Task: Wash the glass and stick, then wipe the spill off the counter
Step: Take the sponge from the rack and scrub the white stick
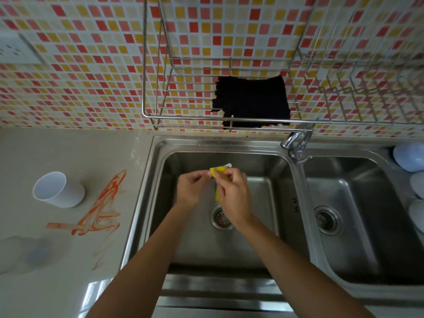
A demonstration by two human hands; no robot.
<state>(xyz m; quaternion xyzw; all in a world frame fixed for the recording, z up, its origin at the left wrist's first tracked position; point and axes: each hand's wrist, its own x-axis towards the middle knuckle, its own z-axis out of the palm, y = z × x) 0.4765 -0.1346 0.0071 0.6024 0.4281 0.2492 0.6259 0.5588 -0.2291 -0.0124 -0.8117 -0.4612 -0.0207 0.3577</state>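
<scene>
Pinching a yellow sponge (pixel 219 172) between your left hand (pixel 191 188) and right hand (pixel 231 191), you're over the sink (pixel 263 161); a white cup (pixel 58 190) stands beside the orange spill (pixel 101 210), well left.

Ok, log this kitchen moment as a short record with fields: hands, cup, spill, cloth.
left hand: over the left sink basin, pinching something small, hard to identify
right hand: gripping yellow sponge
white cup: upright on counter, left of the sink
orange spill: smeared beside the cup, not wiped
black cloth: hanging on wire rack above the sink
</scene>
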